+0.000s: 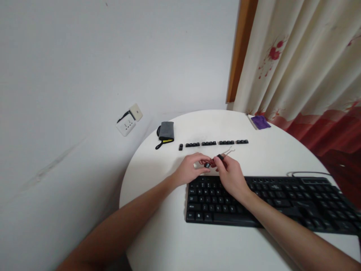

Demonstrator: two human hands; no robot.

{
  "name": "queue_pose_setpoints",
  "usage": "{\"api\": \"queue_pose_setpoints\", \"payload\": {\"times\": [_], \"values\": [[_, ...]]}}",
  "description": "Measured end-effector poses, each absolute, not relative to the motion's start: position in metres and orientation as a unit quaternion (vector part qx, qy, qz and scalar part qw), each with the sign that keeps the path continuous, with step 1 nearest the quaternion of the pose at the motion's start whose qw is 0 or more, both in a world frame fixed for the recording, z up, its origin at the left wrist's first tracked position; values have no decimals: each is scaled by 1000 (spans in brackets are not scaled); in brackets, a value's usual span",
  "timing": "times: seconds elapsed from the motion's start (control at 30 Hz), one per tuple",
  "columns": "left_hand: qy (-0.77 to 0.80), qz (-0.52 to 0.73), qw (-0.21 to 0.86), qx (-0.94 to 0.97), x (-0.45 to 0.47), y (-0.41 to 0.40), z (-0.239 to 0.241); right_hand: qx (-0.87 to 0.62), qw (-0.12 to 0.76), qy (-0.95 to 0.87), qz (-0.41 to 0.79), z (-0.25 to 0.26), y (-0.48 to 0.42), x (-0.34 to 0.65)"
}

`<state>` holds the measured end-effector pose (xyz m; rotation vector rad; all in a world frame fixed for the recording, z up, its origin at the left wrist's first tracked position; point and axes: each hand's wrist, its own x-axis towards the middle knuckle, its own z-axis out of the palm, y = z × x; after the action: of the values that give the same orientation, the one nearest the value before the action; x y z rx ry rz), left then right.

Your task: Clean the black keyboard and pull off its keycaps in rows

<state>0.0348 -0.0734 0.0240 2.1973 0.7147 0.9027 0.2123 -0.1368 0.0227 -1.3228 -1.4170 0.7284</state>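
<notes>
Above the top left edge of a black keyboard [225,217], my two hands are close together. My left hand [194,165] pinches a small black keycap [207,165] between thumb and fingers. Closed around the black handle of a keycap puller [220,157] is my right hand [229,171], the tool's thin wire prongs pointing up and to the right, away from the keycap. Beyond the hands, several black keycaps [209,143] lie in a row of small groups, with a short pair [181,147] at the left end. My right forearm covers part of the keyboard.
A folded grey cloth [167,130] with a black loop lies at the round white table's [158,210] far left. Toward the far right is a purple cloth [260,122]. The keyboard cable [310,172] runs off right. A wall with a socket [126,125] borders the left; a curtain [299,75] hangs right.
</notes>
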Motion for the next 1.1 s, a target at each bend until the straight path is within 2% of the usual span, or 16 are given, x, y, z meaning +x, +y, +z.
{"api": "queue_pose_setpoints", "payload": {"times": [0.37,0.6,0.8,1.1], "values": [[188,358,247,881,38,-75,22,-561,515,-562,322,18,-135,214],[177,337,253,889,35,-75,26,-551,512,-591,293,16,-132,216],[193,364,279,868,36,-74,27,-535,511,-596,313,22,-134,216],[347,357,133,857,-9,-19,22,-543,519,-560,350,22,-135,213]]}}
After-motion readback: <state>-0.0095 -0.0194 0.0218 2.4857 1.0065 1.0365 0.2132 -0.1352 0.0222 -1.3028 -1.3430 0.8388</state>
